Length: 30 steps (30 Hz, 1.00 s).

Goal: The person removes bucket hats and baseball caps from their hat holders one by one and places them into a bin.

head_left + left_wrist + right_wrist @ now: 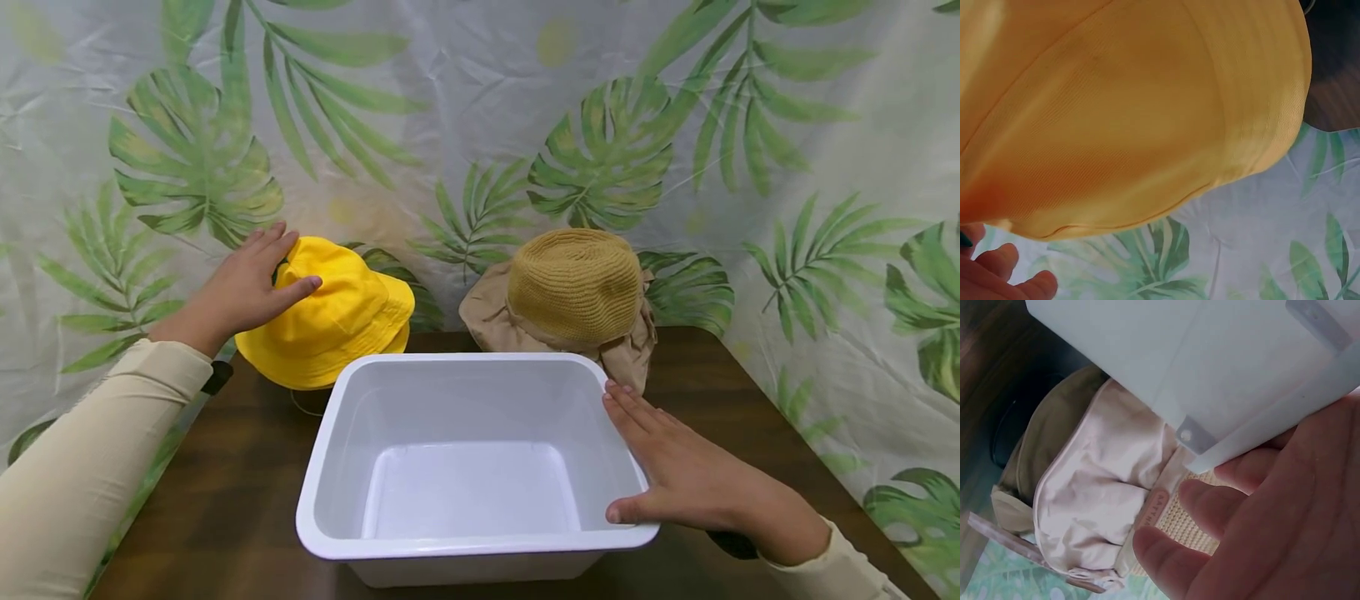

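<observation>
A yellow bucket hat (322, 312) stands at the back left of the table and fills much of the left wrist view. My left hand (243, 287) touches its upper left side, thumb stretched over the crown and fingers extended behind. At the front middle is a white plastic tub (480, 546) with nothing inside. On its right rim rests my right hand (686, 467), thumb at the near corner, the other fingers extended along the outer side. Behind the tub sits a tan woven hat (576, 287) with gathered beige fabric (1094, 494) below it; an oval label (1152, 509) shows in the right wrist view.
The dark wooden table (225, 483) extends on both sides of the tub. Right behind the hats hangs a pale curtain (480, 100) printed with green leaves. Olive-brown fabric (1054, 422) lies beneath the beige fabric in the right wrist view.
</observation>
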{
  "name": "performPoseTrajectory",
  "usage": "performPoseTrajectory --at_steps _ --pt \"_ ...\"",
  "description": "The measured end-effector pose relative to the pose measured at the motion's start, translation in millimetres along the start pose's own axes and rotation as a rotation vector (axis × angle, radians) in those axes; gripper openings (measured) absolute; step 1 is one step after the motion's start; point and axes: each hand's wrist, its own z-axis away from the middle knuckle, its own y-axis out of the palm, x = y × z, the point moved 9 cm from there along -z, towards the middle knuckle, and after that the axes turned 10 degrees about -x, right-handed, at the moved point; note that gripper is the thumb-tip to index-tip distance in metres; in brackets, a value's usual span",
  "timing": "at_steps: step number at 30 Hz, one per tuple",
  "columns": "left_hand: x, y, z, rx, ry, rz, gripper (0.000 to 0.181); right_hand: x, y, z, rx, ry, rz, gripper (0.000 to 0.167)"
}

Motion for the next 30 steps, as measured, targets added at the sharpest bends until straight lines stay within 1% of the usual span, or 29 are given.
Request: performPoseTrajectory --at_steps 2,6,9,15,23,27,30 --pt "0.6 0.5 -1.1 -0.009 0.0 0.023 0.089 0.2 0.4 0.2 0.005 0.006 -0.005 0.117" --pt "4.9 1.3 -3.1 -0.028 -0.02 0.095 0.089 0.4 0.8 0.4 0.004 0.009 -0.004 0.117" --pt "11.4 1.5 -4.4 -0.046 -0.046 0.144 0.089 0.4 0.9 0.7 -0.001 0.005 -0.003 0.117" --pt "21.6 2.5 -5.0 -0.068 -0.092 0.211 0.089 0.2 1.2 1.3 0.002 0.0 -0.017 0.118" --pt "25.2 5.2 -5.8 -0.084 -0.15 0.338 0.09 -0.6 1.9 1.7 0.001 0.006 -0.028 0.118" --pt "26.5 8.7 -6.4 -0.086 -0.168 0.372 0.09 -0.5 1.5 2.4 -0.003 0.009 -0.034 0.117" --pt "26.9 10.1 -7.1 -0.095 -0.17 0.385 0.087 0.8 -0.3 2.6 -0.011 -0.002 -0.034 0.117"
